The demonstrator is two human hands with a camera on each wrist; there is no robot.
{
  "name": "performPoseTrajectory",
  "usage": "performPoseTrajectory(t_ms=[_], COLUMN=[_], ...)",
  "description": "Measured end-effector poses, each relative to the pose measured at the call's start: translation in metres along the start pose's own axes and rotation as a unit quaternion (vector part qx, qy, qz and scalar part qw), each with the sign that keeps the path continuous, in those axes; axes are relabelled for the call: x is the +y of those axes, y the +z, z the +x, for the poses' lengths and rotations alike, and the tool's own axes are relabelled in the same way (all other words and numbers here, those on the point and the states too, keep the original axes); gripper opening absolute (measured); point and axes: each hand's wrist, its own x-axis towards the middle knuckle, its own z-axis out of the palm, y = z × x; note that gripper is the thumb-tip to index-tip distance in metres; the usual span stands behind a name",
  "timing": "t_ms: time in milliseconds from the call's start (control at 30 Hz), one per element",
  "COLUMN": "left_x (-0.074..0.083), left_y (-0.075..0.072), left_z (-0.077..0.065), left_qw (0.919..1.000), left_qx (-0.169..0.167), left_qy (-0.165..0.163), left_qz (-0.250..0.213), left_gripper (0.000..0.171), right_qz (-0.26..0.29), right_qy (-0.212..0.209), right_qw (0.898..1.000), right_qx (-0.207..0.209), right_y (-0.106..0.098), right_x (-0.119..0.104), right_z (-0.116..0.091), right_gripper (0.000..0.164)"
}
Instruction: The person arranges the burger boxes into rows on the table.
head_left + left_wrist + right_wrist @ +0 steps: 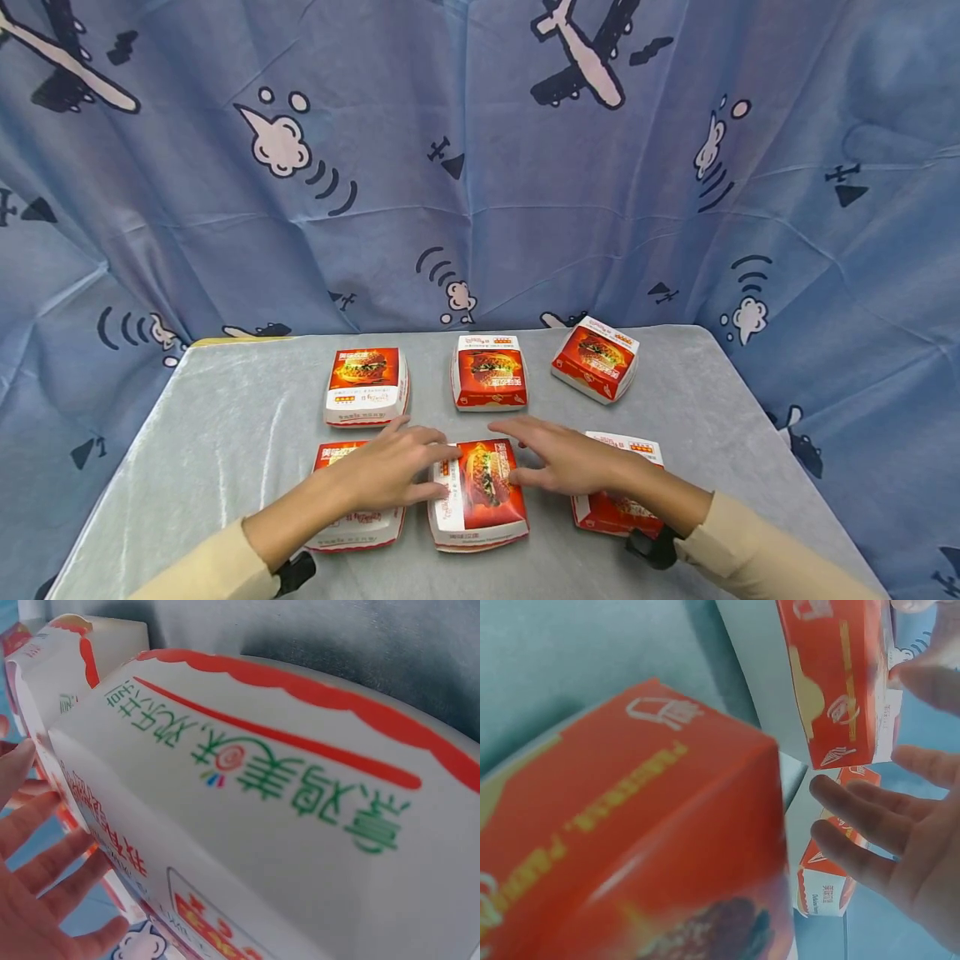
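Grip: neither hand has closed; the left hand (397, 467) lies with its fingers loosely extended over the left edge of the front middle box (486, 493), and the right hand (564, 458) has thumb and fingers spread wide at that box's right edge. Contact at either side cannot be confirmed. The box sits at the lower centre of the frame, flat on the grey table cover (225, 433), its printed top upward. Principal risk, in my judgement: uneven pressure, since the left fingers reach farther over the top than the right, which could skew the box or slide it sideways. Squeezing hard could dent what look like thin card walls. Next outward, the left forearm passes over the front left box (366, 533) and the right over the front right box (609, 515); a low sleeve or black wrist device (652, 548) could snag or shift either. In the row above, the back left box (365, 389), back middle box (490, 375) and angled back right box (597, 360) appear exposed only to a forward overreach, which might shove one toward the rear edge.
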Motion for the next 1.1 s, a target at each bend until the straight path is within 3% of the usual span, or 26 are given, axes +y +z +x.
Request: performPoseTrajectory(t_ms=[233,633,900,1100], left_x=[-0.0007,-0.0015,0.0002,0.0024], left_y=[-0.0022,-0.0003,-0.0005,0.0004], left_z=[-0.0012,-0.0002,0.0037,0.0072], left_qw=[0.9997,0.9992,0.9994,0.9996], left_qx=[0.016,0.027,0.005,-0.022], left_qy=[0.01,0.02,-0.021,-0.018], left_qz=[0.015,0.023,-0.025,-0.006], left_gripper=[0.04,0.036,0.053,0.055], right_qz=[0.03,0.039,0.033,0.018], right_qy=[0.0,0.022,0.004,-0.001], right_qw=[0.999,0.998,0.999,0.999], right_qx=[-0.02,-0.035,-0.041,-0.026], right_y=[0.0026,0.0026,0.0022,0.0032], right_x=[0.0028,0.0052,0.0061,0.0046], right_z=[-0.0047,-0.0019,0.0031,0.0048], right_gripper=[0.078,0.075,0.071,0.063])
